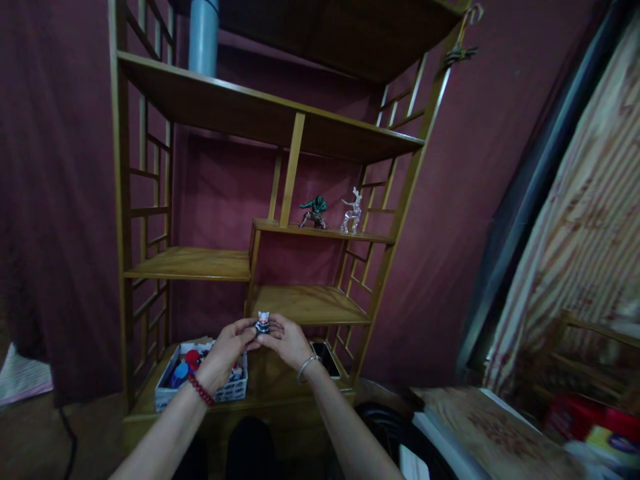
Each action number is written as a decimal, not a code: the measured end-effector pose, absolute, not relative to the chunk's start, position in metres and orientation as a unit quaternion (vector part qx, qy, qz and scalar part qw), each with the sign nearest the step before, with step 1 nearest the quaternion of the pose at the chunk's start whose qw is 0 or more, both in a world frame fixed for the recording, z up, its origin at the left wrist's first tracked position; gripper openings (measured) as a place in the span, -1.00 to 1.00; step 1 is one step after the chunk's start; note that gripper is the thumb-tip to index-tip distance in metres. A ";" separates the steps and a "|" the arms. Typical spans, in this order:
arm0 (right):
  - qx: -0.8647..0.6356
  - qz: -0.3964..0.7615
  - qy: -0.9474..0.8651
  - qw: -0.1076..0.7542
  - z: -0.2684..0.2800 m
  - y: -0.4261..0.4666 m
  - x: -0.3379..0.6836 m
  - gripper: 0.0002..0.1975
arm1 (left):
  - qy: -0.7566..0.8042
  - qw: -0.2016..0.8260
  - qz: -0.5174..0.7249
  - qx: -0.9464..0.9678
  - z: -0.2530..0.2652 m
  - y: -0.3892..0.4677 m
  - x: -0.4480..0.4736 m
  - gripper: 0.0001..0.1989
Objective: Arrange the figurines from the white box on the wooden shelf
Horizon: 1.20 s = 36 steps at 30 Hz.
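Note:
A small figurine (263,323), white on top with pointed ears and dark lower down, is held upright between both hands. My left hand (235,343) grips it from the left with closed fingers, a red bead bracelet on the wrist. From the other side my right hand (284,340) pinches it, a silver bangle on that wrist. Both hands are in front of the wooden shelf unit (253,267). Below my left forearm stands a white basket (200,397) with several red, blue and dark figures in it, partly hidden by the arm.
On the right middle shelf stand a green figure (315,212) and a clear deer figurine (353,212). A blue cylinder (203,37) is on the upper shelf. Behind my right wrist lies a dark tray (327,360). A table (480,427) is at the lower right, near striped curtains (560,233).

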State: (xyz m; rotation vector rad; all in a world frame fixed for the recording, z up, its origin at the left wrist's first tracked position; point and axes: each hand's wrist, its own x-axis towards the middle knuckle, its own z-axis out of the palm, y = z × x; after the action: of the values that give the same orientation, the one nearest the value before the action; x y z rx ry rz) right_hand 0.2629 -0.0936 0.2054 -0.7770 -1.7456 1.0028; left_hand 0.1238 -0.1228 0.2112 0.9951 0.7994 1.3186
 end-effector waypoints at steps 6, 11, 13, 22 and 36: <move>-0.325 0.412 -0.701 0.483 0.208 -0.079 0.282 -0.60 | 0.376 0.589 0.573 0.429 0.219 -0.107 0.144 -0.80; -0.343 0.414 -0.681 0.497 0.200 -0.049 0.298 -0.57 | 0.397 0.583 0.569 0.423 0.216 -0.085 0.161 -0.82; -0.345 0.420 -0.674 0.500 0.197 -0.036 0.305 -0.57 | 0.403 0.583 0.566 0.420 0.213 -0.076 0.168 -0.83; -0.372 0.410 -0.659 0.509 0.191 0.014 0.327 -0.54 | 0.442 0.516 0.525 0.513 0.197 -0.022 0.195 -0.65; -0.407 0.403 -0.659 0.488 0.187 0.086 0.337 -0.59 | 0.584 0.230 0.356 0.693 0.208 0.021 0.206 -0.53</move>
State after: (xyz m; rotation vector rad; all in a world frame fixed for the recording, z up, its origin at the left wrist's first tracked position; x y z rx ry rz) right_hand 0.3369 0.0864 0.1868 -0.9893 -1.6028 0.9798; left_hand 0.2064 0.0214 0.2079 1.9057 1.6051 0.9781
